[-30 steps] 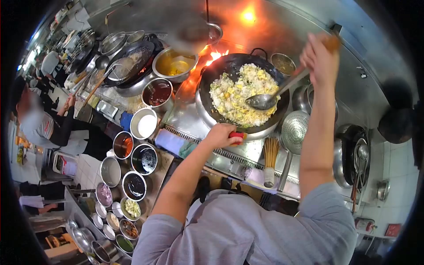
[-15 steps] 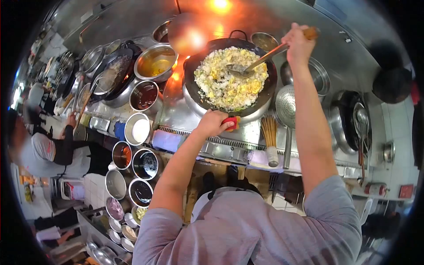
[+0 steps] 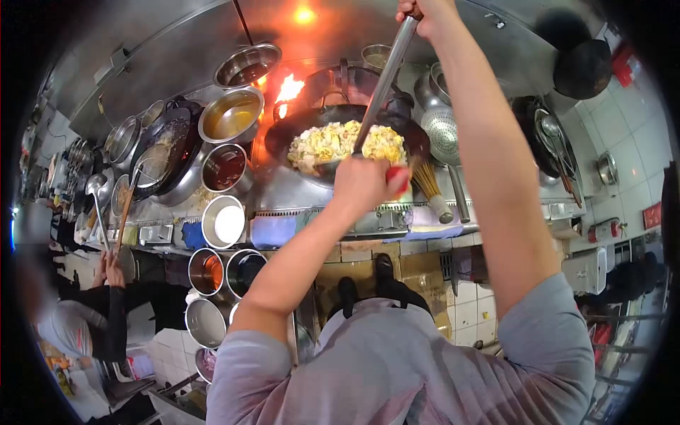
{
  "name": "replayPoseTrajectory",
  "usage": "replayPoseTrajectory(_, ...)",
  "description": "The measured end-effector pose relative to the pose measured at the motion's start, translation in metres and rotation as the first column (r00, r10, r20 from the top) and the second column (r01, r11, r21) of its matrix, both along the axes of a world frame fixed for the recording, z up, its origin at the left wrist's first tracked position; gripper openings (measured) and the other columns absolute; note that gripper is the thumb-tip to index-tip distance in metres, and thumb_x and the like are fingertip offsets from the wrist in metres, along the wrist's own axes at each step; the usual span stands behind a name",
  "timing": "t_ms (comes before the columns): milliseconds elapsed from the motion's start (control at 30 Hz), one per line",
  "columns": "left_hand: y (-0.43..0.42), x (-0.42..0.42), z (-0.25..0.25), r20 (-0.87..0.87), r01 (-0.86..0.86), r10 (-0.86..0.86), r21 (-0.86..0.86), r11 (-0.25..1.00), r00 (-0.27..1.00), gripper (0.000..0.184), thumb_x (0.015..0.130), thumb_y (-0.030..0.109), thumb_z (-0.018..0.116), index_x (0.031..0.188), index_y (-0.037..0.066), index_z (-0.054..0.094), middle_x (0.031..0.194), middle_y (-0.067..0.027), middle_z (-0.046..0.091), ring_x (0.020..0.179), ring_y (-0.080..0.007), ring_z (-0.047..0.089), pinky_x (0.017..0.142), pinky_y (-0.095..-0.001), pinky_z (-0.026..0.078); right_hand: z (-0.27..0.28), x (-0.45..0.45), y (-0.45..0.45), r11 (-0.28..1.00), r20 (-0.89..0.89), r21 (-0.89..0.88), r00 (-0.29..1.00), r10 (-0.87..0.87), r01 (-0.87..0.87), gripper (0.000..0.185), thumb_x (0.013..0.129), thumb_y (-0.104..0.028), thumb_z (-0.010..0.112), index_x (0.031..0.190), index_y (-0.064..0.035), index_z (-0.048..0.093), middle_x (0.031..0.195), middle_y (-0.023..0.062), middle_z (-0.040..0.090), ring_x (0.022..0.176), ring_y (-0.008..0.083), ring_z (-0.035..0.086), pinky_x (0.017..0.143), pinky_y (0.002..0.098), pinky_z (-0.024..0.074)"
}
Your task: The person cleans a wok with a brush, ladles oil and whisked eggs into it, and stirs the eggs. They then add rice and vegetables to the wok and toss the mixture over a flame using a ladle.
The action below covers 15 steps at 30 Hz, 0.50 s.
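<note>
My left hand (image 3: 365, 184) is closed around the wok's near handle, where a red grip or cloth (image 3: 400, 182) shows. The dark wok (image 3: 419, 142) is tipped above the stove and holds fried rice with yellow egg (image 3: 329, 144). High up, my right hand (image 3: 427, 15) is wrapped round the end of a long ladle (image 3: 386, 76). The ladle's shaft runs down steeply into the wok. Its bowl is mostly hidden behind my left hand and the rice.
Flames (image 3: 289, 91) rise behind the wok at left. Steel bowls of oil (image 3: 231, 117) and red sauce (image 3: 224, 168) stand left. A bamboo brush (image 3: 428, 188) and a perforated strainer (image 3: 445, 138) lie right. A co-worker's hands (image 3: 110, 269) hold tools at far left.
The wok has been tilted and lifted off its ring, with fire now showing behind it. My right hand has moved up and left, and the ladle stands steeper. My left hand shifted right and slightly up.
</note>
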<state>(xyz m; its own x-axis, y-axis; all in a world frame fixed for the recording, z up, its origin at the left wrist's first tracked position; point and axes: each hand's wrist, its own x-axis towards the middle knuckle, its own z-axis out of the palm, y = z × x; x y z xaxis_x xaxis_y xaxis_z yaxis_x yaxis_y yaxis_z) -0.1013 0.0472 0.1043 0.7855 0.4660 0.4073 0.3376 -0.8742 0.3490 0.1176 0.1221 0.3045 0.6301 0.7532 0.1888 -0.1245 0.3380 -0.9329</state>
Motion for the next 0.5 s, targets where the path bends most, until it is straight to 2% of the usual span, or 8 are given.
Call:
replayPoseTrajectory(67, 0.009, 0.014, -0.027, 0.012, -0.028, 0.027, 0.095, 0.995, 1.0, 0.046, 0.086, 0.048, 0.057, 0.06, 0.01, 0.064, 0.055, -0.0126, 0.061, 0.054, -0.0297, 0.061, 0.061, -0.0421, 0.045, -0.027, -0.019, -0.003, 0.977, 0.047, 0.033, 0.976, -0.211, 0.21, 0.027, 0.084, -0.013, 0.062, 0.063, -0.0054, 0.047, 0.05, 0.0052, 0.047, 0.039, 0.0162, 0.046, 0.038, 0.0313, 0.0382)
replayPoseTrajectory(133, -0.002, 0.016, -0.119, 0.092, -0.057, 0.052, 0.056, 0.997, 0.994, 0.046, 0.087, 0.048, 0.055, 0.06, 0.011, 0.064, 0.058, -0.0129, 0.062, 0.057, -0.0292, 0.062, 0.063, -0.0427, 0.044, -0.075, -0.053, -0.018, 0.915, 0.183, 0.1, 0.897, -0.403, 0.39, 0.021, 0.084, -0.009, 0.058, 0.069, -0.0064, 0.045, 0.05, 0.0058, 0.047, 0.038, 0.016, 0.046, 0.037, 0.0319, 0.0401)
replayPoseTrajectory(167, -0.012, 0.01, -0.144, 0.165, -0.09, 0.088, 0.01, 0.996, 0.982, 0.045, 0.088, 0.047, 0.054, 0.061, 0.012, 0.063, 0.061, -0.0133, 0.063, 0.059, -0.0287, 0.062, 0.065, -0.0434, 0.043, -0.082, -0.069, -0.037, 0.921, 0.113, 0.182, 0.923, -0.369, 0.345, 0.021, 0.086, -0.007, 0.057, 0.073, -0.0079, 0.042, 0.05, 0.0039, 0.045, 0.038, 0.0155, 0.045, 0.037, 0.0317, 0.0398)
replayPoseTrajectory(200, -0.027, -0.006, -0.148, -0.02, -0.044, 0.043, -0.047, 0.998, 0.999, 0.045, 0.089, 0.047, 0.052, 0.065, 0.011, 0.065, 0.067, -0.0143, 0.065, 0.064, -0.0288, 0.063, 0.069, -0.0434, 0.043, -0.091, -0.07, -0.048, 0.929, 0.042, 0.28, 0.964, -0.262, 0.241, 0.022, 0.088, -0.007, 0.057, 0.074, -0.0086, 0.04, 0.05, 0.0019, 0.042, 0.038, 0.0141, 0.044, 0.038, 0.0314, 0.0403)
replayPoseTrajectory(267, -0.05, -0.029, -0.125, -0.211, -0.024, -0.003, -0.125, 0.992, 0.977, 0.045, 0.09, 0.047, 0.051, 0.069, 0.01, 0.067, 0.072, -0.0153, 0.066, 0.068, -0.0289, 0.064, 0.073, -0.0435, 0.043, -0.08, -0.072, -0.072, 0.966, 0.052, 0.186, 0.98, -0.194, 0.181, 0.023, 0.088, -0.007, 0.058, 0.074, -0.0089, 0.04, 0.05, 0.0012, 0.041, 0.039, 0.0136, 0.043, 0.039, 0.0312, 0.0404)
replayPoseTrajectory(333, -0.059, -0.046, -0.043, -0.464, 0.149, -0.221, -0.186, 0.971, 0.858, 0.047, 0.091, 0.048, 0.049, 0.075, 0.009, 0.07, 0.074, -0.0156, 0.067, 0.071, -0.0305, 0.066, 0.074, -0.0449, 0.046, -0.048, -0.068, -0.085, 0.991, 0.109, 0.106, 0.99, -0.093, 0.081, 0.025, 0.089, -0.009, 0.058, 0.072, -0.0095, 0.04, 0.05, 0.0001, 0.04, 0.039, 0.0126, 0.041, 0.04, 0.0307, 0.0404)
replayPoseTrajectory(433, -0.007, -0.014, 0.011, -0.141, 0.072, -0.074, -0.024, 0.997, 0.987, 0.048, 0.087, 0.052, 0.054, 0.068, 0.01, 0.069, 0.06, -0.0167, 0.062, 0.057, -0.0347, 0.063, 0.055, -0.0443, 0.05, -0.006, -0.062, -0.101, 0.973, 0.144, 0.219, 0.983, -0.111, 0.077, 0.029, 0.088, -0.014, 0.062, 0.068, -0.0083, 0.042, 0.051, 0.0008, 0.043, 0.039, 0.0131, 0.043, 0.039, 0.0298, 0.0398)
replayPoseTrajectory(500, 0.008, 0.003, -0.035, -0.081, 0.052, -0.049, 0.034, 0.998, 0.995, 0.045, 0.088, 0.05, 0.054, 0.071, 0.011, 0.068, 0.062, -0.0149, 0.063, 0.06, -0.0322, 0.064, 0.061, -0.0453, 0.048, -0.034, -0.077, -0.085, 0.939, 0.206, 0.158, 0.92, -0.334, 0.305, 0.028, 0.089, -0.015, 0.061, 0.069, -0.008, 0.042, 0.051, 0.0016, 0.045, 0.039, 0.0137, 0.046, 0.039, 0.0295, 0.0404)
